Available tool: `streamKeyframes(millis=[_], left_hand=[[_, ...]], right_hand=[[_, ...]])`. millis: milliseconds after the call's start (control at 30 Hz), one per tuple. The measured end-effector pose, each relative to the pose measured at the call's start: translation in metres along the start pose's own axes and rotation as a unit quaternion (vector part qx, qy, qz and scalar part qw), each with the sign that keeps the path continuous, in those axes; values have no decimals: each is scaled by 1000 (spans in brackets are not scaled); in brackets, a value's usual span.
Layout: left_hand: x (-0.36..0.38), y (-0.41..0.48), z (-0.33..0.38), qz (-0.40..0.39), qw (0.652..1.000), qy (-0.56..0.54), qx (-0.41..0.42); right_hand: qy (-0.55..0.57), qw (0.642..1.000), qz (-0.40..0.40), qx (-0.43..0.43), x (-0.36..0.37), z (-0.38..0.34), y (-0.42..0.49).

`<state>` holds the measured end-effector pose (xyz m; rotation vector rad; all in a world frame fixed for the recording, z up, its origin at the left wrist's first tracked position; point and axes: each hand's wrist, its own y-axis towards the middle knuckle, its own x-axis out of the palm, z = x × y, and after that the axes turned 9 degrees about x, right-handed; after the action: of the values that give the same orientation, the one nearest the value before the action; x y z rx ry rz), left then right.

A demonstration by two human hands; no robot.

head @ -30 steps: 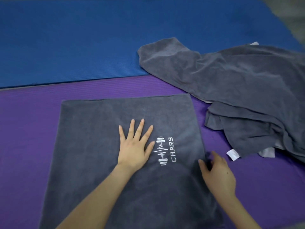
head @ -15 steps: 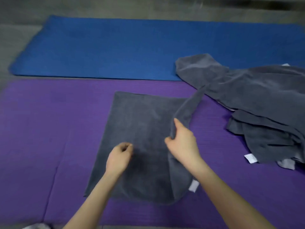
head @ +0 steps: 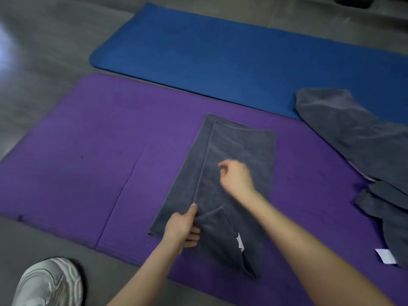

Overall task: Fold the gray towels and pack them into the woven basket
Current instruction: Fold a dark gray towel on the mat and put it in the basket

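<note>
With our left hand (head: 181, 231) we pinch a fold at the near edge of the gray towel (head: 240, 142) lying half-folded on the purple mat (head: 88, 151), while our right hand (head: 237, 177) hangs over its middle, fingers curled, too blurred to tell whether it holds cloth, and the loose gray towels (head: 353, 140) lie heaped at right.

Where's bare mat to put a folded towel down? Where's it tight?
Free: purple mat left of the half-folded towel; blue mat, left and middle. Crowded: right side, where the loose towel pile overlaps both mats. On that towel: left hand gripping, right hand above.
</note>
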<state>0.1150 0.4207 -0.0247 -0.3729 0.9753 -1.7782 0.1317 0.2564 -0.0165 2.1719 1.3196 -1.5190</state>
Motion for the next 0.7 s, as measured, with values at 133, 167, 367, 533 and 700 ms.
streamKeyframes(millis=[133,167,367,533,700], left_hand=[[5,13,10,43,997,66,17],[5,18,12,52,992,112,30],[2,29,18,30,953,297,60],[2,27,15,-72,975,209,-5],[-12,19,15,-138,982,93,-84]], right_hand=[[-86,994,60,-30,-19,0,70],[-105,992,61,-44,-22,-3,84],[-194,979,50,-47,-22,-17,146],[-244,966,62,-60,-11,-19,168],[-205,973,73,-74,-20,-15,173]])
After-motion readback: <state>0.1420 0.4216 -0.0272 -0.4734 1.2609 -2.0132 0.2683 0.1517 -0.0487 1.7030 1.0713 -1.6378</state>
